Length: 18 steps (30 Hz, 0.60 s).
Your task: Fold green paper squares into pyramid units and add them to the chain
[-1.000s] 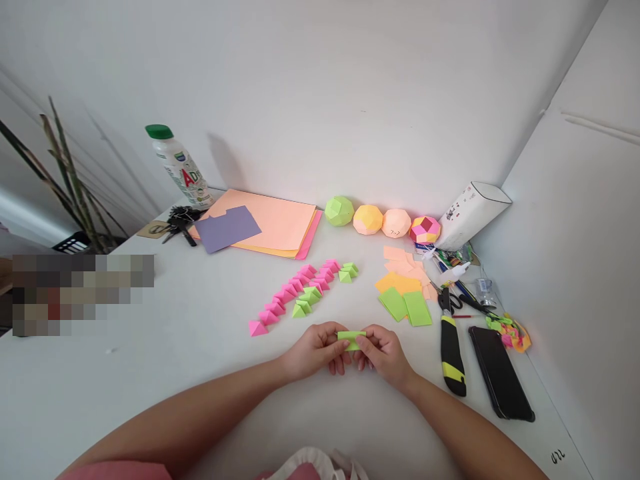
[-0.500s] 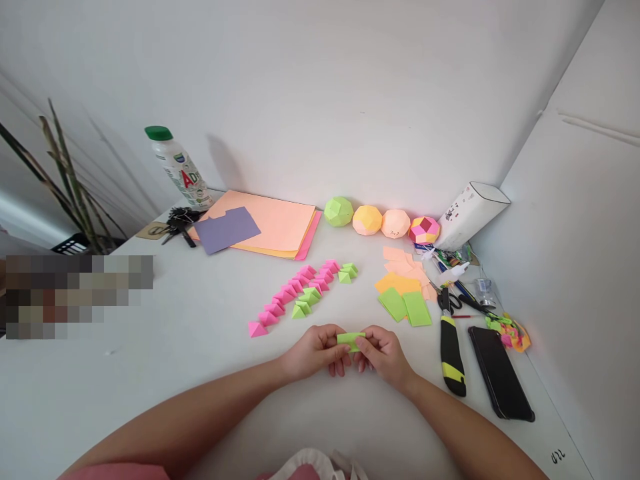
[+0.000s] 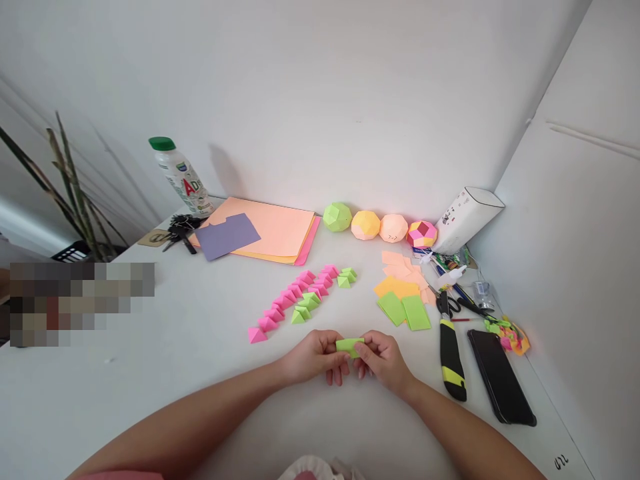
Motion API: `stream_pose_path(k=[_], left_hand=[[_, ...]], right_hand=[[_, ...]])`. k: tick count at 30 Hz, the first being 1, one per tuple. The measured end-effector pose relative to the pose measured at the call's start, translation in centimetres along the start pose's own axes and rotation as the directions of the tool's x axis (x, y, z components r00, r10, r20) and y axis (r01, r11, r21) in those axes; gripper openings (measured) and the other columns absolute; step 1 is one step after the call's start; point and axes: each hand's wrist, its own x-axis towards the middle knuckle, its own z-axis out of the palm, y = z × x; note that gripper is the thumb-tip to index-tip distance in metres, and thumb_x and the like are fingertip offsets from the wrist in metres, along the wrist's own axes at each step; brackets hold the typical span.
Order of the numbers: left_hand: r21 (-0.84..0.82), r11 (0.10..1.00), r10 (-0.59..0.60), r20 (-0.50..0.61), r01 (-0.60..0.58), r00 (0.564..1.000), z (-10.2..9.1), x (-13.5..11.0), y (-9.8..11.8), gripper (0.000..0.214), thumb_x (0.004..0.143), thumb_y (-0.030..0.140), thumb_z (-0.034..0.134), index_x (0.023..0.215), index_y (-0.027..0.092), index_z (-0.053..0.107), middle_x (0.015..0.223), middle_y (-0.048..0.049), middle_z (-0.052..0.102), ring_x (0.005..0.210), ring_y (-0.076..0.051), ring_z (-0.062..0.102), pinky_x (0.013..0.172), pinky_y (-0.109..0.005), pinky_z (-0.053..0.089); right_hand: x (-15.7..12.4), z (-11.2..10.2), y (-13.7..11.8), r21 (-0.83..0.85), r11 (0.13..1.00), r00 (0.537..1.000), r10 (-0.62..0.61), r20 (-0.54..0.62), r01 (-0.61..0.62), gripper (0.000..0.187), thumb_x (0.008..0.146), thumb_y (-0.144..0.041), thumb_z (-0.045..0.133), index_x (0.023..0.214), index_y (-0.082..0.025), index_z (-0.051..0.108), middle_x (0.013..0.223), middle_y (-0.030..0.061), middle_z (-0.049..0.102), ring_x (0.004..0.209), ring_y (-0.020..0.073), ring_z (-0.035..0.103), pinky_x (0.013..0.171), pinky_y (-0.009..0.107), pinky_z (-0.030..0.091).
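Left hand beside right hand

Folded pieces lie left of the slips, the knife to their right, apparently overlapping the scissors.

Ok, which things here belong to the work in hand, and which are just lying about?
Likely in use:
green paper strip, held by left hand and right hand
loose green sheets
folded pink pieces
folded green pieces

Probably just lying about:
phone
keys
green-capped bottle
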Motion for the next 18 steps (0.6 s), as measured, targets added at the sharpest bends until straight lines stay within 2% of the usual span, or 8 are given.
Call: stream_pose_path(k=[7, 12, 18], left_hand=[[0.084, 0.994, -0.073, 0.033, 0.07, 0.997, -0.1, 0.2, 0.4, 0.029, 0.073, 0.043, 0.062, 0.074, 0.015, 0.054, 0.06, -0.0001, 0.066, 0.044, -0.012, 0.059, 0.037, -0.02, 0.041], [0.113, 0.99, -0.087, -0.008, 0.087, 0.996, 0.4, 0.2, 0.8, 0.022, 0.075, 0.036, 0.058, 0.072, 0.015, 0.052, 0.054, 0.002, 0.062, 0.039, -0.01, 0.054, 0.036, -0.019, 0.04], [0.107, 0.993, -0.047, -0.082, 0.056, 0.996, 1.1, 0.1, 0.7, 0.019, 0.074, 0.033, 0.057, 0.071, 0.016, 0.048, 0.052, 0.0033, 0.06, 0.038, -0.009, 0.052, 0.036, -0.018, 0.039]], right_hand=[[0.0, 0.0, 0.1, -0.005, 1.0, 1.0, -0.017, -0.01, 0.017, 0.027, 0.082, -0.04, 0.058, 0.071, -0.016, 0.054, 0.052, -0.0016, 0.06, 0.039, 0.0093, 0.052, 0.04, 0.02, 0.038], [0.0, 0.2, -0.1, -0.005, 0.999, 0.999, -0.036, -0.019, 0.036, 0.029, 0.082, -0.041, 0.058, 0.07, -0.016, 0.053, 0.051, -0.0015, 0.06, 0.038, 0.009, 0.051, 0.039, 0.02, 0.037], [0.0, 0.2, 0.1, -0.003, 0.999, 0.998, -0.052, -0.032, 0.052, 0.031, 0.082, -0.043, 0.058, 0.07, -0.016, 0.052, 0.051, -0.0015, 0.06, 0.039, 0.009, 0.05, 0.04, 0.02, 0.037]])
